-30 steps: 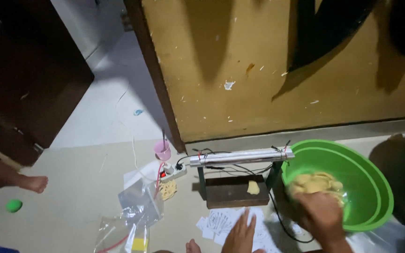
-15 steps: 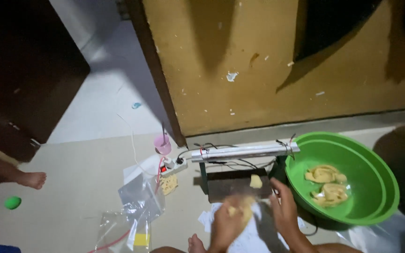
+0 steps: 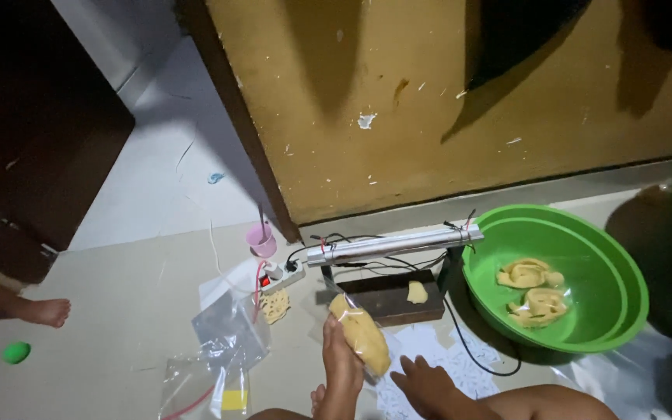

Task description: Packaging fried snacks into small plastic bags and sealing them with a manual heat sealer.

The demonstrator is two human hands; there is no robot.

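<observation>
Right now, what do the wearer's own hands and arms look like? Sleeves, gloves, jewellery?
Both are bare. The left hand and right hand wear no gloves, and no rings or watch show. Both forearms are uncovered to the picture's bottom edge, with no sleeve in view. The dim light hides finer detail.

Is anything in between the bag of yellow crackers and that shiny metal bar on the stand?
Nothing visible is. The left hand holds the bag of yellow crackers upright just in front of the dark wooden base, with open air up to the metal bar. One loose cracker piece lies on the base, off to the side.
</observation>
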